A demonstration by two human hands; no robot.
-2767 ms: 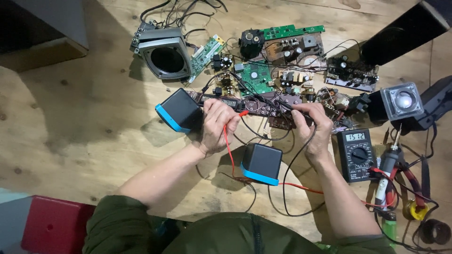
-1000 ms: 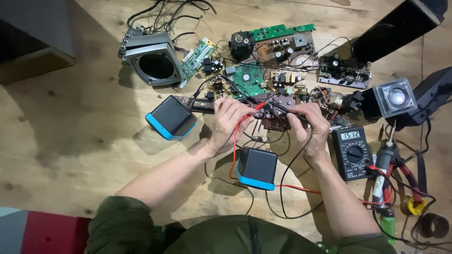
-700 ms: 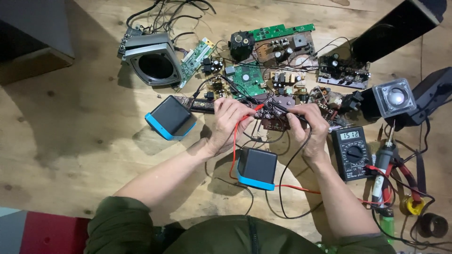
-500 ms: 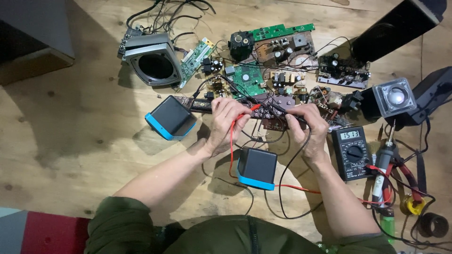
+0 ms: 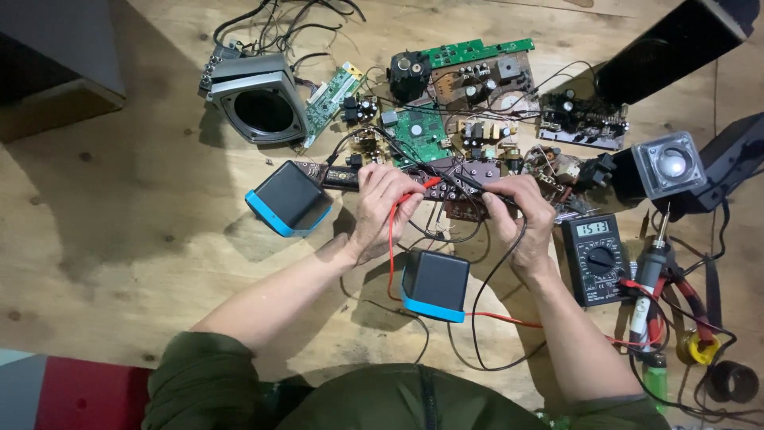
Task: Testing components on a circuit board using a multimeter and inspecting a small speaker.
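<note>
Head view, one item per line.

Left hand (image 5: 380,209): fingers pinched narrow on the red probe (image 5: 415,189), its tip laid down on the brown circuit board (image 5: 446,179); the low, pen-like grip seems meant to steady the tip on a small contact.

Right hand (image 5: 521,219): fingers closed on the black probe (image 5: 477,185), aimed at the same board from the other side, so both leads meet on one stretch of it.

Brown circuit board: flat on the wooden table (image 5: 119,239), between the two hands, among other loose boards.

Multimeter (image 5: 595,256): just right of the right hand, display facing up, probably so it reads at a glance.

Red lead (image 5: 391,247) and black lead (image 5: 485,295): slack loops running back toward the person.

Two black-and-blue speaker boxes (image 5: 288,199) (image 5: 434,285): one left of the left hand, one between the forearms.

Soldering iron (image 5: 646,279): right of the multimeter, untouched.
</note>
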